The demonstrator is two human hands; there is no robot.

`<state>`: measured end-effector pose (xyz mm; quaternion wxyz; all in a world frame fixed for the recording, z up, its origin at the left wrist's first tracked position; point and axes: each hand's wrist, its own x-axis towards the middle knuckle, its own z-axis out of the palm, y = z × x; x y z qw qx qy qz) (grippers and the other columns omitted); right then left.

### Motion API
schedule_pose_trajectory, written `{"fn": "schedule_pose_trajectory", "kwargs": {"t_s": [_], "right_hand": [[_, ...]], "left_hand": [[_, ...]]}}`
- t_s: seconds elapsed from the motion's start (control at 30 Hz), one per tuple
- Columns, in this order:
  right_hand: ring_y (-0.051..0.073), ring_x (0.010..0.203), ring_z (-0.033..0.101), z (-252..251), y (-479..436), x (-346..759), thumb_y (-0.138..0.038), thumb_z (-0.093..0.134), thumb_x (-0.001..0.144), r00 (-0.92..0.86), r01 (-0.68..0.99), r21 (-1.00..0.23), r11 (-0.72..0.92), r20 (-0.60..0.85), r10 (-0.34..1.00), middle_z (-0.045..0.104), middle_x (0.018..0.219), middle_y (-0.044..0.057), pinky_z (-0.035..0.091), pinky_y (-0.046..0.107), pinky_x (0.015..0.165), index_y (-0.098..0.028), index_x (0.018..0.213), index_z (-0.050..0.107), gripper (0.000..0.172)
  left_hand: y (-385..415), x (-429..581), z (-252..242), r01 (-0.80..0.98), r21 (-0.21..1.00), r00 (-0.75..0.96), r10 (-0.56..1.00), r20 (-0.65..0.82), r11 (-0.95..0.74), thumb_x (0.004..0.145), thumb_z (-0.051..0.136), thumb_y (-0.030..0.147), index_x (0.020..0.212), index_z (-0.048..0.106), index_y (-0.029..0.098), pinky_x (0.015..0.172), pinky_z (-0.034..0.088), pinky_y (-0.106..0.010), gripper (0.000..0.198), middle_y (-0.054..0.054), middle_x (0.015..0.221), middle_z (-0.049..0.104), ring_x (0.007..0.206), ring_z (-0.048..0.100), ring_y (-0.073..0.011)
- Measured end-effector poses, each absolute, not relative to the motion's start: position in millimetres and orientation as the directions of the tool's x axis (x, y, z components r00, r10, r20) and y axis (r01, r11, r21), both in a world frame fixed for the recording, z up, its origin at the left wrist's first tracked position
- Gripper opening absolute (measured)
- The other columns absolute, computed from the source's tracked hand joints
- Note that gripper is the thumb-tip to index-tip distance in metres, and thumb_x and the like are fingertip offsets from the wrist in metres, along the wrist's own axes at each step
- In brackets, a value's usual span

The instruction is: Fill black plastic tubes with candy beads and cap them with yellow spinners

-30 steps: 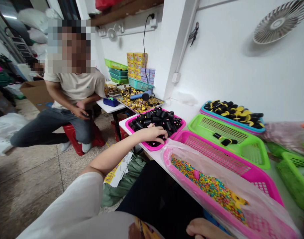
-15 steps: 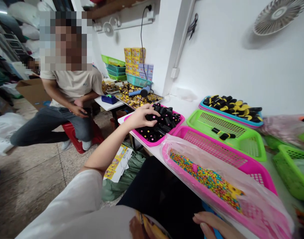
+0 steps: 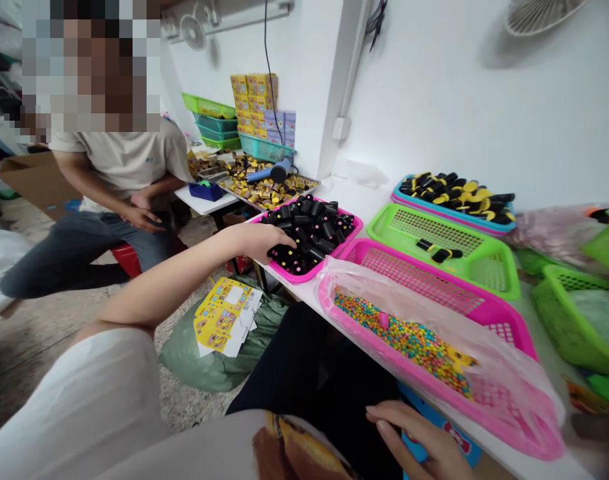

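My left hand (image 3: 265,243) lies at the near-left side of a pink basket (image 3: 304,275), its fingers loosely bent and touching the heap of small black cylindrical pieces (image 3: 312,223) with pink or yellow dots on some ends. No piece shows lifted in it; the thumb is partly hidden. Low on the right, over my lap, my right hand (image 3: 422,437) has its fingers stretched out and holds nothing visible. Nearest to it is a long pink basket (image 3: 404,357) lined with clear plastic, with small multicoloured balls (image 3: 394,333) and a small pink scoop-like piece (image 3: 384,320) among them.
A green basket (image 3: 507,280) holds a few black-and-yellow pieces; a blue basket (image 3: 504,228) behind is heaped with them. A seated person (image 3: 119,160) is at left. Beyond my basket are a tray of yellow pieces (image 3: 264,193) and stacked boxes (image 3: 257,100). Flat printed cartons (image 3: 227,317) lie below.
My left hand has moved off the top of the black heap to its near-left side, its fingers less spread. My right hand shows more fully, fingers stretched. The view has shifted.
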<state>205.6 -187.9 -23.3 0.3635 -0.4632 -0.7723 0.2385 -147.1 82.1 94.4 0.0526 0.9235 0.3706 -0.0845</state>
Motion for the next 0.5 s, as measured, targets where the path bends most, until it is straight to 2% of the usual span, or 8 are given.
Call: {"fn": "schedule_pose_trajectory", "kwargs": {"t_s": [0.1,0.23,0.33,0.43,0.5], "right_hand": [[0.017,0.092,0.082,-33,-190,205,-0.04,0.063,0.102,-0.308,0.553,-0.735,0.393,0.258,0.916,0.084,0.1,0.002,0.064,0.016,0.083,-0.03,0.104,0.082,0.021],[0.018,0.092,0.082,-39,-192,201,-0.041,0.062,0.102,-0.305,0.518,-0.773,0.367,0.234,0.923,0.084,0.098,0.003,0.064,0.018,0.084,-0.031,0.102,0.082,0.023],[0.018,0.092,0.082,-41,-192,200,-0.039,0.063,0.102,-0.319,0.51,-0.778,0.367,0.225,0.921,0.084,0.099,0.003,0.065,0.019,0.083,-0.031,0.104,0.082,0.021],[0.018,0.092,0.082,-42,-192,202,-0.037,0.064,0.101,-0.317,0.503,-0.782,0.368,0.23,0.92,0.084,0.099,0.002,0.064,0.019,0.084,-0.032,0.106,0.082,0.019],[0.016,0.09,0.081,-42,-191,202,-0.036,0.065,0.101,-0.319,0.487,-0.787,0.379,0.243,0.916,0.084,0.097,0.0,0.064,0.017,0.082,-0.033,0.104,0.082,0.018]], "left_hand": [[94,-137,95,0.663,0.001,0.72,0.637,-0.275,-0.749,0.073,0.073,0.011,0.148,0.061,0.025,0.102,0.05,-0.033,0.077,-0.012,0.141,0.07,0.118,0.069,-0.0278],[103,-128,91,0.626,-0.004,0.744,0.598,-0.298,-0.78,0.07,0.077,0.014,0.132,0.072,0.021,0.093,0.053,-0.032,0.062,-0.013,0.132,0.07,0.104,0.072,-0.0273],[102,-127,91,0.611,0.014,0.761,0.583,-0.285,-0.791,0.071,0.076,0.011,0.122,0.074,0.021,0.091,0.053,-0.029,0.052,-0.01,0.125,0.073,0.103,0.072,-0.0255],[99,-133,95,0.584,0.08,0.802,0.559,-0.21,-0.808,0.073,0.072,0.007,0.118,0.074,0.021,0.091,0.053,-0.028,0.047,-0.007,0.117,0.077,0.102,0.072,-0.0229],[97,-139,99,0.554,0.154,0.832,0.546,-0.098,-0.818,0.075,0.071,0.007,0.118,0.073,0.02,0.094,0.053,-0.028,0.045,-0.007,0.117,0.078,0.104,0.073,-0.0214]]}}
